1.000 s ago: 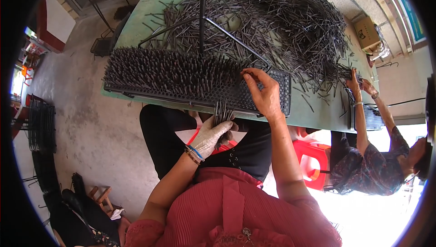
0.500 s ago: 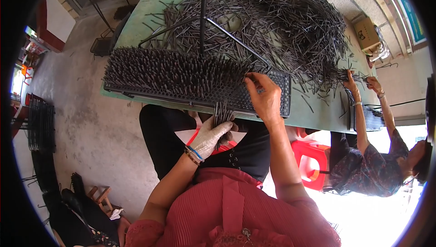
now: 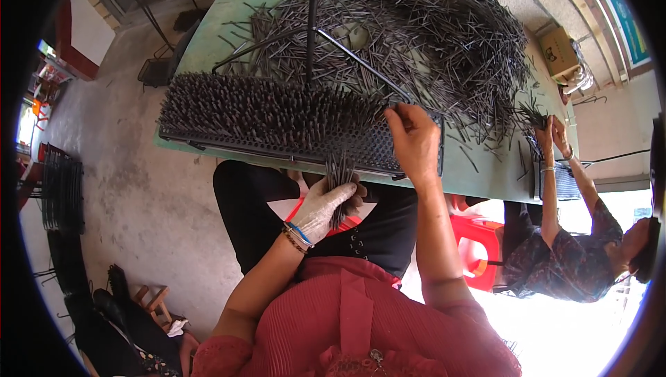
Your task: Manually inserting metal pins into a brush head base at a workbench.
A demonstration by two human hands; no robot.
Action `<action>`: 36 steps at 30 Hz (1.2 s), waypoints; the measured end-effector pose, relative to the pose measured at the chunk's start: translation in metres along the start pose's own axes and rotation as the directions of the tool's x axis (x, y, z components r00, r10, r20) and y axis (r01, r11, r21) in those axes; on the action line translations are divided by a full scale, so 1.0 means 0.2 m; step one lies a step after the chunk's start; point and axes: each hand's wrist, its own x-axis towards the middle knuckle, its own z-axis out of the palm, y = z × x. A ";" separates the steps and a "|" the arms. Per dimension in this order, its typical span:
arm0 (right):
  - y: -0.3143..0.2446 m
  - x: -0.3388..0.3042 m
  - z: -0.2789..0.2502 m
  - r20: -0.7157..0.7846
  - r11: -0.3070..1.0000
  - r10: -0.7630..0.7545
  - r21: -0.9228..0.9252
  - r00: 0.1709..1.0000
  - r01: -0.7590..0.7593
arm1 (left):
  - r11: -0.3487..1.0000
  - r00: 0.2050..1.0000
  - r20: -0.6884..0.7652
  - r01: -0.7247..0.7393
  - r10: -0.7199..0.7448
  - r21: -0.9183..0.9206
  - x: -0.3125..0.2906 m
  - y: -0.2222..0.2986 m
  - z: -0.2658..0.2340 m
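My left hand (image 3: 325, 205), in a pale glove with its fingertips dark, is closed round a bundle of thin dark sticks (image 3: 339, 167), which point up just in front of the tray's near edge. Bare, my right hand (image 3: 415, 140) is over the right part of the black perforated tray (image 3: 361, 149), thumb and forefinger pinched on a thin dark stick by the standing rows. Upright sticks (image 3: 257, 110) densely fill the tray's left and middle holes. Rows of bare holes show along its near side and right end, partly hidden by my right hand.
A large heap of loose sticks (image 3: 479, 37) covers the back of the green table (image 3: 215, 37). A black metal frame (image 3: 311, 37) rises behind the tray. At the right, a co-worker (image 3: 569, 252) holds sticks above another tray (image 3: 567, 186). A red stool (image 3: 477, 252) stands nearby.
My right hand has shifted slightly right along the tray. My left hand keeps its bundle almost in place. The co-worker's hands have come together around a bunch of sticks.
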 end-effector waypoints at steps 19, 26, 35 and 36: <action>0.00 -0.08 0.12 0.158 0.968 -0.233 -0.058 0.959 0.245 | 0.999 0.999 -0.022 0.038 -0.039 -0.025 0.00 0.00 -0.02; -0.05 -0.05 0.10 0.011 0.973 0.012 0.232 1.000 -0.014 | 0.990 0.997 -0.036 0.061 -0.066 -0.124 0.00 0.02 0.00; 0.05 -0.03 0.23 -0.178 0.965 -0.255 0.012 0.950 0.261 | 0.996 0.999 -0.043 0.029 -0.033 -0.079 0.02 -0.01 -0.01; 0.05 -0.04 0.23 -0.170 0.961 -0.276 -0.039 0.946 0.273 | 0.998 0.999 -0.040 0.035 -0.037 -0.057 0.01 0.00 0.00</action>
